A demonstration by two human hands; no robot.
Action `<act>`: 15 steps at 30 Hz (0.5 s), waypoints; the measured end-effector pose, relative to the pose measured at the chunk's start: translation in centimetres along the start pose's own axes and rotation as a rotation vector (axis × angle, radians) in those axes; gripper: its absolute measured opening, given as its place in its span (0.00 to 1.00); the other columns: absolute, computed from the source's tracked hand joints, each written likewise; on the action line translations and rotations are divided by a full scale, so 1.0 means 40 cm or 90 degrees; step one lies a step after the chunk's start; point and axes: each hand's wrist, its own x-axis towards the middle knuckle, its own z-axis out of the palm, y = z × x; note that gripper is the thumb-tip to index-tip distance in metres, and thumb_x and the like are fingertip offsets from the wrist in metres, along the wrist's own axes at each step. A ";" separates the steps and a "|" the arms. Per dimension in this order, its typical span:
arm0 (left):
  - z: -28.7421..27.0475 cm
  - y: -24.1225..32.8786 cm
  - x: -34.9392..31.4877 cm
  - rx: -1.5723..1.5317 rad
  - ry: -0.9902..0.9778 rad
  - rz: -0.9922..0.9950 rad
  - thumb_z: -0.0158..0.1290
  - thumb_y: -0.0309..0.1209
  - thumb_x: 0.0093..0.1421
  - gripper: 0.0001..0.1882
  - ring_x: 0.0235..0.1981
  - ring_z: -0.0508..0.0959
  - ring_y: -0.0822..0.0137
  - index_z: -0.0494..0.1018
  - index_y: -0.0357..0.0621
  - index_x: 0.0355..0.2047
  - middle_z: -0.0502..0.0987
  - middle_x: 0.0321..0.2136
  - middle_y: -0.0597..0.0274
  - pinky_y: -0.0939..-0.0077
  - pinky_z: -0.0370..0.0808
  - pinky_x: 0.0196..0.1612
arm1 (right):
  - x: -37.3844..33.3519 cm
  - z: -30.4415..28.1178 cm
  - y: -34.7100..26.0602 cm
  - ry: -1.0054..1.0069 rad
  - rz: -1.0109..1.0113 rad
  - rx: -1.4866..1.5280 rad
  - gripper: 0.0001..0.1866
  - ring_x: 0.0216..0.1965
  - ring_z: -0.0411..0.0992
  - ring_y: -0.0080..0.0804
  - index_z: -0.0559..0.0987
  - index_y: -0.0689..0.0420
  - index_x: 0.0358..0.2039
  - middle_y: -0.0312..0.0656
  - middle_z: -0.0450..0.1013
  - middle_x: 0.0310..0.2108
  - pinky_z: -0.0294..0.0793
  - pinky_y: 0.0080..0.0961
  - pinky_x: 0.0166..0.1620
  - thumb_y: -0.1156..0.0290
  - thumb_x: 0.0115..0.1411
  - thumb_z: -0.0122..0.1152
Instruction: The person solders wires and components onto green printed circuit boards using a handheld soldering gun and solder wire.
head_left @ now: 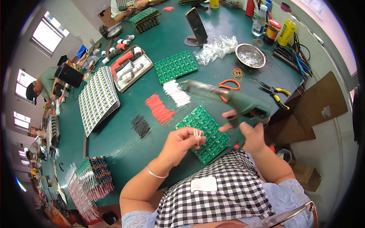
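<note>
My left hand [182, 142] pinches a small bundle of short white wires [197, 133] between thumb and fingers. It is over the left part of a green circuit board panel [203, 125] lying on the table in front of me. Above the panel's right side my right hand [247, 133] is closed round a green soldering gun [247, 104], smeared by motion, its tip pointing to the left. Beyond the panel lie a pile of white wires [176, 94], a pile of red wires [159, 109] and a pile of black wires [140, 126].
Another green panel [176, 66] lies farther back. Pliers [274, 93], a metal bowl [250, 56] and a phone on a stand [195, 26] are right of it. Leftward are a box of wire bundles [131, 68], stacked white-faced panels [97, 99] and wired boards [91, 174]. Other people work farther off.
</note>
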 end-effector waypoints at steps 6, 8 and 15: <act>0.023 -0.033 -0.025 -0.145 -0.034 -0.027 0.53 0.28 0.59 0.10 0.38 0.77 0.68 0.73 0.36 0.40 0.77 0.34 0.57 0.76 0.75 0.39 | -0.018 0.066 0.032 -0.146 -0.009 0.012 0.24 0.53 0.68 0.37 0.61 0.62 0.57 0.50 0.66 0.53 0.68 0.36 0.54 0.72 0.62 0.51; 0.019 -0.041 -0.029 -0.191 -0.048 -0.026 0.52 0.28 0.60 0.10 0.38 0.77 0.68 0.73 0.36 0.40 0.77 0.34 0.58 0.76 0.75 0.39 | -0.027 0.072 0.037 -0.154 0.007 -0.018 0.23 0.52 0.67 0.32 0.63 0.63 0.56 0.48 0.66 0.53 0.69 0.32 0.53 0.71 0.62 0.51; 0.020 -0.038 -0.027 -0.106 -0.132 -0.110 0.51 0.30 0.62 0.11 0.36 0.76 0.72 0.73 0.38 0.42 0.76 0.36 0.61 0.81 0.74 0.35 | -0.017 0.075 0.024 -0.163 0.093 -0.034 0.23 0.37 0.72 0.24 0.63 0.62 0.57 0.43 0.70 0.48 0.73 0.23 0.40 0.70 0.62 0.51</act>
